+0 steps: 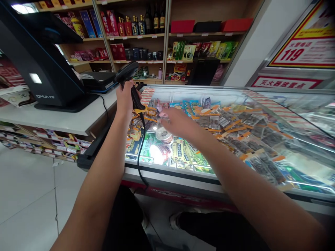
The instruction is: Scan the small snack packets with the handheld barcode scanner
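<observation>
A black handheld barcode scanner (135,98) is gripped in my left hand (125,97), fingers wrapped round its handle. Its head tilts up, and its black cable (141,148) hangs down over the freezer's front edge. My right hand (175,120), somewhat blurred, reaches over the goods to the right of the scanner. Its fingers are closed on a small pinkish wrapped packet (158,106), whose kind I cannot make out. Below the hands lie round tubs (164,135) and yellow-green ice pop packets (180,150).
The glass-topped chest freezer (180,172) holds many clear packs with orange strips (235,122). On the left, a white counter (75,116) carries a black checkout terminal (56,80) and a flat black device (98,81). Stocked shelves (138,36) stand behind.
</observation>
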Demonstrator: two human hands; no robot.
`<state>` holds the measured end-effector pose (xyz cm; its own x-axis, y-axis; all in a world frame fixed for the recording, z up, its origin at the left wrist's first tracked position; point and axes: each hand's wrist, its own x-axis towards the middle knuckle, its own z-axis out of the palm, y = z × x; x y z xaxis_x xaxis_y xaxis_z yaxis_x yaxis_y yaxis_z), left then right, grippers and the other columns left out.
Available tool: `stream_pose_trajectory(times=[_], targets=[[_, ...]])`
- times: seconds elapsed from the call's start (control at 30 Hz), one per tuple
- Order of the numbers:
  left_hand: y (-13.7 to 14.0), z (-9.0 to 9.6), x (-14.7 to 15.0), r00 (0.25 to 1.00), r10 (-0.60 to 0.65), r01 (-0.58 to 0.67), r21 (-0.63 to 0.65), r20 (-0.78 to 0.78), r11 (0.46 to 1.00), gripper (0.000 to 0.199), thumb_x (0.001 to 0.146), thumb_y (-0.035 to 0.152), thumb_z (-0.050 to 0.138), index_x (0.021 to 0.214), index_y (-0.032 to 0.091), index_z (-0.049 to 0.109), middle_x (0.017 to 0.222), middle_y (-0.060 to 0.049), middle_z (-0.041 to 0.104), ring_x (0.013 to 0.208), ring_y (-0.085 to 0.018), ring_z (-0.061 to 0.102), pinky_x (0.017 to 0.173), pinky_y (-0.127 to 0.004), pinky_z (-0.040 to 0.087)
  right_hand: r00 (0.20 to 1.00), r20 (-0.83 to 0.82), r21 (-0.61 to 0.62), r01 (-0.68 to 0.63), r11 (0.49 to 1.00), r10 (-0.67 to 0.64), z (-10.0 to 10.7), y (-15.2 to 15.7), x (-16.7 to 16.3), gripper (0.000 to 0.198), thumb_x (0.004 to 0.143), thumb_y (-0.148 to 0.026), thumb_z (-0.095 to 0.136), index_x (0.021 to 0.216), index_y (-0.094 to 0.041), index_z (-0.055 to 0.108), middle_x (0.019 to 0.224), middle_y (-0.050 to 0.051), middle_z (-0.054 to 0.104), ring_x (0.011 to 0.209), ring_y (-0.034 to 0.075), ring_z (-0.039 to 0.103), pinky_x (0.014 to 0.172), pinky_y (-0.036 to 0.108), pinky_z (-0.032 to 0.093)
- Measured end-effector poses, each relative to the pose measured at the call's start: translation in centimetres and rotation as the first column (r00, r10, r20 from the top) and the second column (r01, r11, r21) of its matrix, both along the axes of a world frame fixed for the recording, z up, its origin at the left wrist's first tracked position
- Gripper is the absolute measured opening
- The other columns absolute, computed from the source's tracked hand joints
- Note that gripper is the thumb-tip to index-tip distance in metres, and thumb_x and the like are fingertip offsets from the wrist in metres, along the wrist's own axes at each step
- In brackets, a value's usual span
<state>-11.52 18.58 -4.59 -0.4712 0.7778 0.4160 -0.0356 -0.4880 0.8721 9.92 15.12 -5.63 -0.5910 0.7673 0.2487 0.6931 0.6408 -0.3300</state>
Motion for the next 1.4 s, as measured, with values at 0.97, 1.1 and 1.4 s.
stream_pose_trajectory(times=[0.97,1.1,1.4], targets=[[-13.4,-5.2,-0.2,0.857,-0.306,0.175,-0.325,-0.415,0.93,0.022,0.087,0.039,0.061,0.077,0.021,0.054,0.056,0.001,0.061,0.051,-0.015,0.055,0.053,-0.029,0.043,0.701,-0.708,0.021,0.143,0.989,-0.087,-3.1,4.7,-3.0,0.031,0.091,-0.042,0.057,0.079,-0.016,0.071,0.075,0.006,0.072,0.073,0.02,0.063,0.07,0.029,0.044],[-13.0,-4.6,0.4,0.835,-0.294,0.147,-0.327,-0.464,0.933,0.02,0.088,0.037,0.06,0.077,0.021,0.053,0.056,0.001,0.061,0.052,-0.016,0.055,0.055,-0.029,0.043,0.715,-0.689,0.02,0.185,0.983,-0.121,-3.0,5.0,-2.7,0.031,0.092,-0.041,0.055,0.076,-0.018,0.068,0.075,0.005,0.07,0.075,0.02,0.062,0.071,0.029,0.044],[-13.3,-4.3,0.1,0.843,-0.339,0.202,-0.34,-0.417,0.919,0.025,0.089,0.042,0.058,0.076,0.021,0.054,0.056,0.0,0.061,0.051,-0.015,0.054,0.054,-0.028,0.041,0.695,-0.706,0.01,0.202,0.979,-0.137,-3.0,5.2,-2.6,0.03,0.093,-0.041,0.056,0.075,-0.019,0.067,0.074,0.005,0.07,0.071,0.02,0.061,0.068,0.03,0.042]])
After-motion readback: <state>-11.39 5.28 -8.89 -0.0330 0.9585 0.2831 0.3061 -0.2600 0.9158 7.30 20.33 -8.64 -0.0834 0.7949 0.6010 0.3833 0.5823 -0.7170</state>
